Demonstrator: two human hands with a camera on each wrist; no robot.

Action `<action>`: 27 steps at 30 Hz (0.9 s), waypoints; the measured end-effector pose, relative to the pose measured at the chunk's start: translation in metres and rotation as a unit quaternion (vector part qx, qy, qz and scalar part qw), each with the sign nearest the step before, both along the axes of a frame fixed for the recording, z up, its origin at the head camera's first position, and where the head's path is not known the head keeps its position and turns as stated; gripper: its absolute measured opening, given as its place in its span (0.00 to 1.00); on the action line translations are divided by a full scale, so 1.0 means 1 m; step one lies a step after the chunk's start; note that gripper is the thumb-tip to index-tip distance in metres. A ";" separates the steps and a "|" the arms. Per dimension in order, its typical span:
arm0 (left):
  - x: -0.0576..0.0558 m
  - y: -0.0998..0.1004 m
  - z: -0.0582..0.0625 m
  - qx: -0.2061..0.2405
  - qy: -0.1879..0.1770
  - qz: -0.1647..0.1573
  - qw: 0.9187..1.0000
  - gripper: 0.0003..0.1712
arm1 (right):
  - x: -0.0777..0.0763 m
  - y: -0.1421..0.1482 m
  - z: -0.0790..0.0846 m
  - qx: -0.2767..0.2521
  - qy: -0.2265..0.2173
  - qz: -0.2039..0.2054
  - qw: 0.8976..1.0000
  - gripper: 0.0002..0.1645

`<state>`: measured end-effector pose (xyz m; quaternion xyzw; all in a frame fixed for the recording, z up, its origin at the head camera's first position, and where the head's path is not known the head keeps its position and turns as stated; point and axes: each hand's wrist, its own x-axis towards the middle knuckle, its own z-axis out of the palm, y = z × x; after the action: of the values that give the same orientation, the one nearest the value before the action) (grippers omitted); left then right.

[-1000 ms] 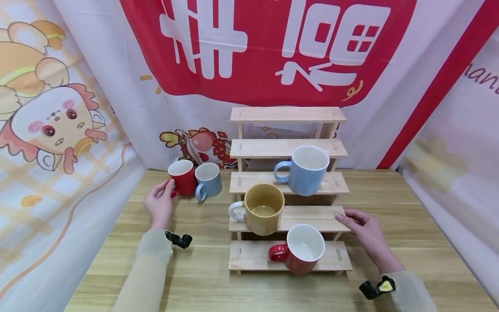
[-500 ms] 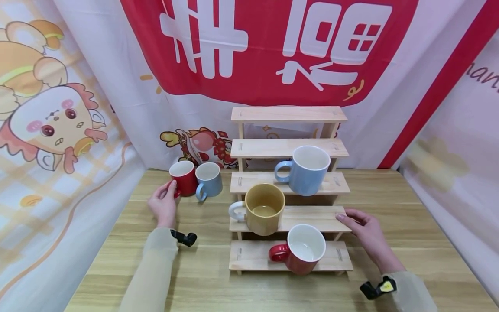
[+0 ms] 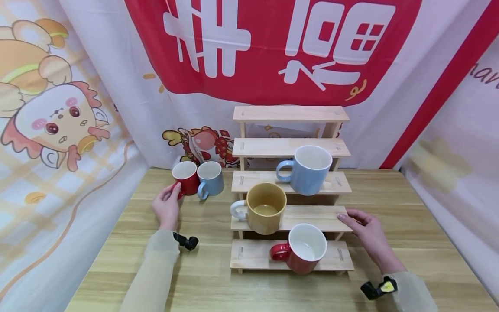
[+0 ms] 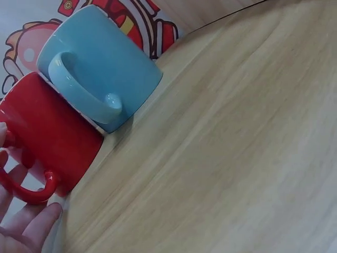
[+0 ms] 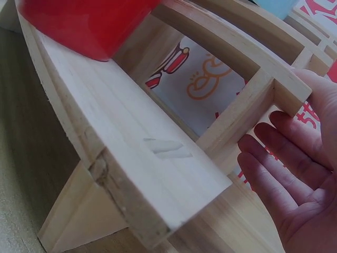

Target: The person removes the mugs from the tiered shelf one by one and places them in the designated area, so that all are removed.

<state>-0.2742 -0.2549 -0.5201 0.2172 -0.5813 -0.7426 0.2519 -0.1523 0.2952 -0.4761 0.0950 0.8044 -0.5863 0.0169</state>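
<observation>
On the left of the table, my left hand (image 3: 166,208) pinches the handle of a red mug (image 4: 52,132), which stands upright. Touching or nearly touching that mug on its right is a small light-blue mug (image 3: 211,178). A tiered wooden rack (image 3: 290,114) fills the middle. With the thumb on top, my right hand (image 3: 368,232) holds the right end of its second step from the bottom; the other fingers extend below that end in the right wrist view. A larger blue mug (image 3: 310,171), a tan mug with a white handle (image 3: 266,210) and another red mug (image 3: 306,249) stand on separate steps.
The wood-grain table (image 3: 210,277) runs under the rack and both arms. Printed curtains (image 3: 128,86) hang close behind the rack and along both sides. The top two steps bear no mugs.
My left hand has shifted slightly to the right, and the red mug has moved a little with it toward the small blue mug. The right hand stays on the rack.
</observation>
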 end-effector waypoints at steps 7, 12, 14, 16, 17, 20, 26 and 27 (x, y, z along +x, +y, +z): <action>0.002 -0.005 -0.001 -0.009 -0.018 -0.020 1.000 0.28 | -0.001 -0.001 -0.001 -0.003 0.010 0.000 1.000 0.34; 0.005 -0.013 0.007 -0.016 -0.024 -0.023 0.999 0.34 | -0.001 -0.001 -0.002 -0.011 0.024 0.000 1.000 0.30; 0.007 -0.014 0.016 -0.022 -0.014 -0.018 0.999 0.34 | -0.001 -0.001 -0.002 -0.009 0.026 0.001 1.000 0.30; 0.009 -0.015 0.027 -0.029 -0.002 -0.006 1.000 0.34 | -0.001 -0.001 -0.002 -0.009 0.028 0.001 1.000 0.30; 0.010 -0.014 0.034 -0.035 0.005 0.001 0.999 0.33 | -0.001 -0.001 -0.003 -0.010 0.029 0.001 1.000 0.29; 0.013 -0.012 0.054 -0.040 0.033 0.018 0.998 0.32 | 0.000 0.000 -0.003 -0.013 0.029 0.001 1.000 0.28; 0.021 0.002 0.093 -0.050 0.073 -0.025 0.996 0.33 | 0.000 0.002 -0.004 -0.015 0.028 0.001 1.000 0.27; 0.023 0.005 0.099 -0.055 0.077 -0.038 0.995 0.33 | 0.001 0.002 -0.004 -0.016 0.029 0.000 0.999 0.27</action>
<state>-0.2511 -0.2495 -0.4207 0.1229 -0.6077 -0.7335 0.2786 -0.1517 0.2971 -0.4799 0.0776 0.7952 -0.6013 -0.0045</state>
